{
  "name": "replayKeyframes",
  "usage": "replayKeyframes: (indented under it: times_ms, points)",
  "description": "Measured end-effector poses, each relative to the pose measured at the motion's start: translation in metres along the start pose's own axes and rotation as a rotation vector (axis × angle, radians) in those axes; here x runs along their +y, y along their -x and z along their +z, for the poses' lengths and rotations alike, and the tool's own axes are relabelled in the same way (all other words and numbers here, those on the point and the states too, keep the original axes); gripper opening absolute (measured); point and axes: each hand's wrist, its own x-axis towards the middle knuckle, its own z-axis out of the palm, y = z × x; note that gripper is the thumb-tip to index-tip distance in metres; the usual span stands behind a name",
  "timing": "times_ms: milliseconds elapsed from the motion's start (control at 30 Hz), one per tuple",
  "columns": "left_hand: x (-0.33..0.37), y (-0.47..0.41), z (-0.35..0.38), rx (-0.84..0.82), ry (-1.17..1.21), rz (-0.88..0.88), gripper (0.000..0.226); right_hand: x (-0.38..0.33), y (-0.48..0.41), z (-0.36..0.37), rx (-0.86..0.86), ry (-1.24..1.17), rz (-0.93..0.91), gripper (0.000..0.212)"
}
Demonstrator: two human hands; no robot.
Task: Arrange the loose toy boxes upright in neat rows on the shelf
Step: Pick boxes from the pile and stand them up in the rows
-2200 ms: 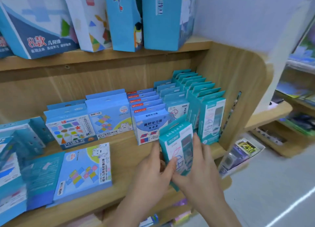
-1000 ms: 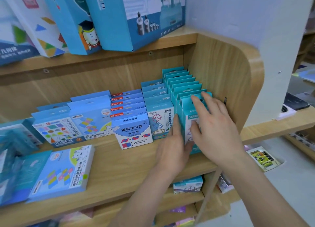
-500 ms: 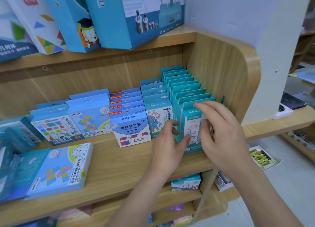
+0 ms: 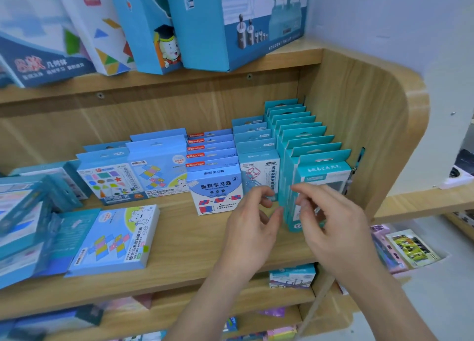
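Observation:
A row of teal toy boxes (image 4: 307,145) stands upright along the right wall of the wooden shelf (image 4: 179,261). Its front box (image 4: 325,171) stands just behind my right hand (image 4: 331,220), whose fingers are apart and hold nothing. My left hand (image 4: 251,225) hovers to its left, fingers loosely curled, empty, in front of a second upright row (image 4: 256,158). Further left stand a white-and-blue row (image 4: 215,184) and two light blue rows. A loose light blue box (image 4: 115,240) lies flat on the shelf's left part, beside tumbled teal boxes (image 4: 28,225).
Large blue boxes (image 4: 230,20) stand on the shelf above. The wooden side panel (image 4: 359,140) closes the shelf on the right. Lower shelves hold more small boxes (image 4: 292,275). Packets (image 4: 410,248) lie low at the right.
The teal box I held 2.2 s ago now stands at the front of the right row. Both hands have drawn back from it and opened.

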Motion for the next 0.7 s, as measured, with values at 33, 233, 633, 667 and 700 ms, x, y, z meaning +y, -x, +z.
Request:
replayKeyframes:
  times_ms: [33,233,633,667,700]
  points:
    - [-0.004,0.005,-0.009,0.020,0.017,-0.005,0.020,-0.003,-0.001,0.004,-0.026,-0.003,-0.007,0.027]
    - [-0.047,0.046,-0.092,0.153,-0.051,-0.107,0.022,-0.034,-0.006,0.045,-0.224,-0.053,-0.046,0.021]
    - [-0.136,0.098,-0.272,0.404,-0.451,-0.137,0.018,-0.136,-0.008,0.148,-0.510,-0.382,0.093,0.025]
    - [-0.142,0.101,-0.286,0.423,-0.458,-0.129,0.018,-0.146,-0.007,0.159,-0.523,-0.396,0.091,0.026]
    - [-0.148,0.103,-0.299,0.433,-0.463,-0.124,0.018,-0.154,-0.005,0.172,-0.536,-0.393,0.086,0.028]
